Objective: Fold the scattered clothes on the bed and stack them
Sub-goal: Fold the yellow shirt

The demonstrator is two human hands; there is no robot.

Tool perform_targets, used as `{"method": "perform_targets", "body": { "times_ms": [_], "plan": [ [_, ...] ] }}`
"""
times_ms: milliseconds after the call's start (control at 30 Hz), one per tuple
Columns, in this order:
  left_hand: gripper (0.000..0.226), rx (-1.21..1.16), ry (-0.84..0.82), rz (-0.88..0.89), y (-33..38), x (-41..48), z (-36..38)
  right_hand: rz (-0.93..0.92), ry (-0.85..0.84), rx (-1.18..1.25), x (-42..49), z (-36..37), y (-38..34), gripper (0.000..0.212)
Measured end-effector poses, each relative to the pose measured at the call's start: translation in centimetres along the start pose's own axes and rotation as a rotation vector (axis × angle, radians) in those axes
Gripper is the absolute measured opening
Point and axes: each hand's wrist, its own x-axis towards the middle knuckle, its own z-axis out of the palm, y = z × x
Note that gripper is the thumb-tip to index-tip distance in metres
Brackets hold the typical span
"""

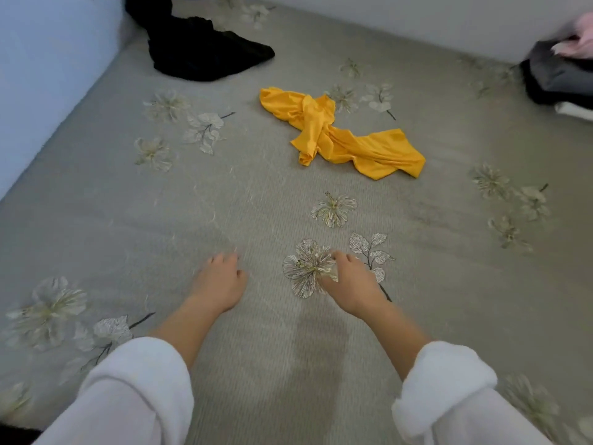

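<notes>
The crumpled, shiny yellow garment [346,139] lies on the grey flower-printed bed [256,364]. It is ahead of both hands, a little to the right and well apart from them. Its long axis runs slantwise from far-left to near-right, with a twisted bunch near the middle. The right hand [353,284] is the nearer, and the cloth's near-right end lies almost straight ahead of it. The left hand [221,284] is low over the sheet beside it. Each grip is loose, fingers lightly curled, holding nothing. A rumpled black garment [199,46] sits far left by the wall, and a dark pile of clothes [558,75] lies at the far right edge.
</notes>
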Motion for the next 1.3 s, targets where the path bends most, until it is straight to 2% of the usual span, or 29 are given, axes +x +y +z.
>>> {"method": "perform_targets", "body": {
  "times_ms": [200, 367, 467, 600, 733, 867, 933, 1000, 1100, 1233, 1300],
  "plan": [
    [0.054, 0.037, 0.185, 0.122, 0.0, 11.8, 4.5, 0.068, 0.060, -0.083, 8.8, 3.8, 2.1, 0.045],
    [0.058, 0.088, 0.291, 0.181, -0.2, 21.0, 6.2, 0.008, 0.190, -0.134, 15.7, 6.6, 2.5, 0.054],
    [0.063, 0.016, 0.384, 0.193, -0.5, 23.0, 7.2, -0.058, 0.236, -0.096, 19.4, 7.1, 2.5, 0.057],
    [0.063, -0.036, 0.420, 0.203, -1.0, 23.1, 7.6, -0.099, 0.370, -0.027, 25.9, 6.1, 2.2, 0.050],
    [0.062, -0.032, 0.436, 0.203, -0.8, 23.5, 7.6, 0.067, 0.556, 0.152, 33.1, 3.3, 1.2, 0.059],
    [0.060, -0.019, 0.446, 0.202, -1.0, 23.6, 7.8, 0.301, 0.645, 0.308, 38.1, 0.6, 0.3, 0.068],
    [0.060, 0.000, 0.467, 0.206, -1.1, 23.7, 7.9, 0.424, 0.659, 0.308, 39.6, -0.3, -0.1, 0.055],
    [0.060, 0.006, 0.478, 0.208, -1.1, 23.8, 8.0, 0.470, 0.678, 0.183, 40.3, -0.6, -0.3, 0.034],
    [0.060, 0.001, 0.486, 0.213, -1.1, 23.8, 8.1, 0.305, 0.711, -0.059, 39.5, 0.9, -0.1, 0.024],
    [0.061, -0.023, 0.501, 0.226, -1.1, 23.7, 8.2, 0.014, 0.641, 0.042, 35.2, 5.1, -0.2, 0.032],
    [0.061, -0.041, 0.489, 0.226, -1.1, 23.6, 8.1, -0.106, 0.628, 0.040, 31.8, 6.6, -0.4, 0.029]
  ]
}}
